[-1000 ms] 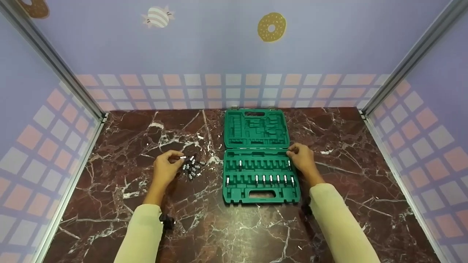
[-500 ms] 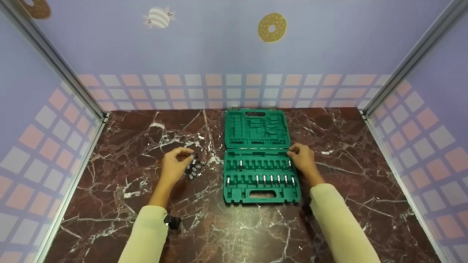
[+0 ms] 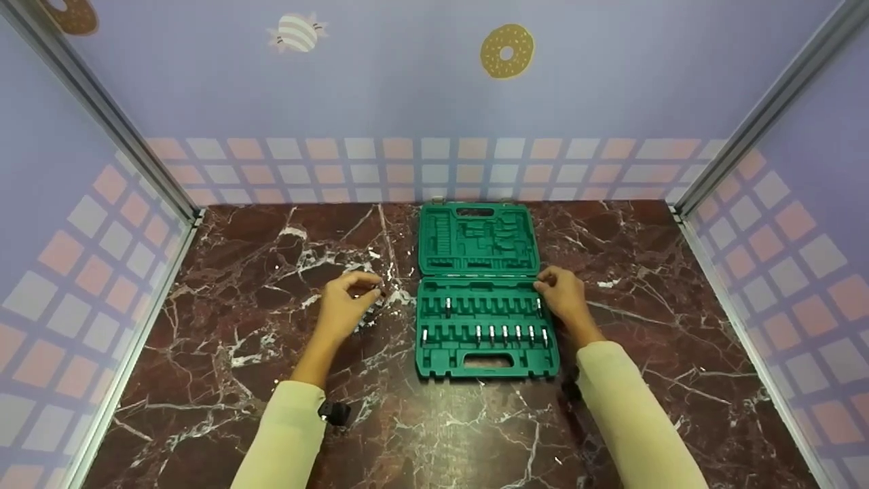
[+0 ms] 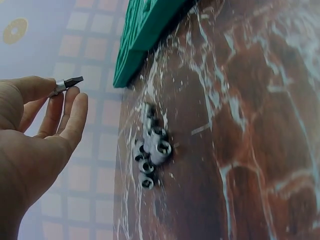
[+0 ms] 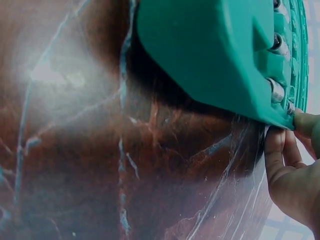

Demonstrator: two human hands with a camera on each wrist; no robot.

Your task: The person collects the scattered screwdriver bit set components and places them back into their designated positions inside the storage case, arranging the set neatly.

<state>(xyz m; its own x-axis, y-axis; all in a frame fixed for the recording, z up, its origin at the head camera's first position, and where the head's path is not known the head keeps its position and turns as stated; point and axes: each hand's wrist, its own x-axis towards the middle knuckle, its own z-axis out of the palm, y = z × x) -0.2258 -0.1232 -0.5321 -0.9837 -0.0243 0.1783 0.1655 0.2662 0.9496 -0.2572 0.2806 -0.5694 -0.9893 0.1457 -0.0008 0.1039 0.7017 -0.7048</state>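
Note:
A flat-blade bit socket (image 4: 62,85) is pinched between thumb and fingers of my left hand (image 3: 341,309), its dark blade pointing outward. The hand is above the table, left of the green case (image 3: 434,363). Beneath it lies a small pile of bit sockets (image 4: 152,145), partly hidden by the hand in the head view. My right hand (image 3: 565,297) grips the case's right edge near the hinge; in the right wrist view its fingers (image 5: 277,150) are under the rim and the thumb is on top. Several silver sockets (image 3: 505,334) stand in the case's slots, mostly in the front row's right part.
The case lies open flat, its moulded lid (image 3: 475,238) toward the back wall. Around it is a dark red marbled tabletop (image 3: 380,421). Patterned panels (image 3: 434,102) enclose the back and both sides.
My left hand has moved right from the pile toward the case, carrying the bit socket. The right hand keeps its grip on the case edge.

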